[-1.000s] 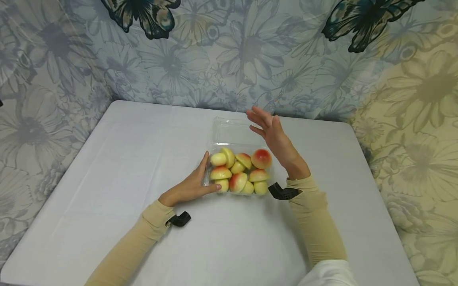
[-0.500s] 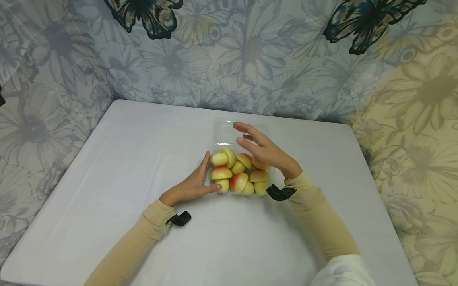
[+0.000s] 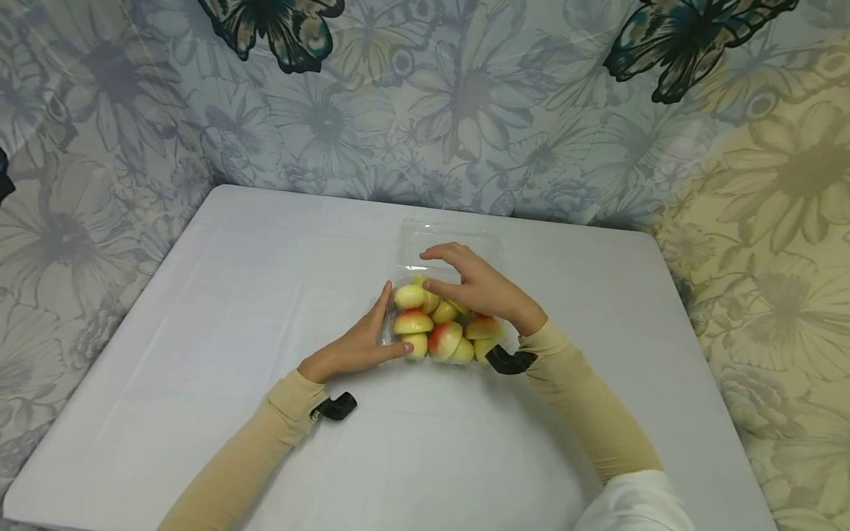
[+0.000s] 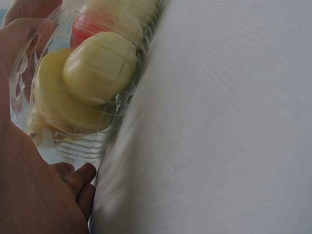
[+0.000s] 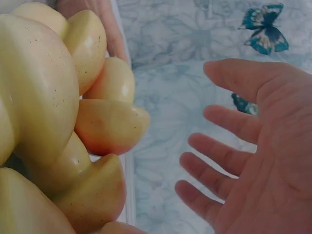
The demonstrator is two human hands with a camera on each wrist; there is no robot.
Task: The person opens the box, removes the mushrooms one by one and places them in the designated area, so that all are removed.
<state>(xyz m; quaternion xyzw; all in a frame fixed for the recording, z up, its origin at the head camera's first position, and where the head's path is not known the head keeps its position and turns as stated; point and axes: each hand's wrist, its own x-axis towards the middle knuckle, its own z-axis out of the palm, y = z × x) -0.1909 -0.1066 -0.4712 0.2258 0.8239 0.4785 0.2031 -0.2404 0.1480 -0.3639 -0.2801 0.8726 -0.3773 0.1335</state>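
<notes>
A clear plastic clamshell container [image 3: 387,333] sits on the white table with its lid [image 3: 448,234] folded back. Packed inside are several mushroom-shaped pieces [image 3: 443,339], pale yellow with red-blushed caps. My left hand [image 3: 353,345] holds the container by its left side, thumb at the front corner; in the left wrist view the container's ribbed wall [image 4: 80,148] shows beside the palm. Over the back right of the container hovers my right hand [image 3: 485,287], covering some pieces. In the right wrist view its fingers [image 5: 219,153] are spread and hold nothing, apart from the pieces.
The white-covered table [image 3: 252,295] extends around the container on all sides. Behind it rises a floral-patterned wall [image 3: 458,110] with dark butterfly decorations [image 3: 272,33]. A black wrist device [image 3: 511,360] overlaps the container's front right corner.
My right hand has come down and left from beside the lid to over the container's back right, its fingers turning leftward. The left hand keeps its hold on the container.
</notes>
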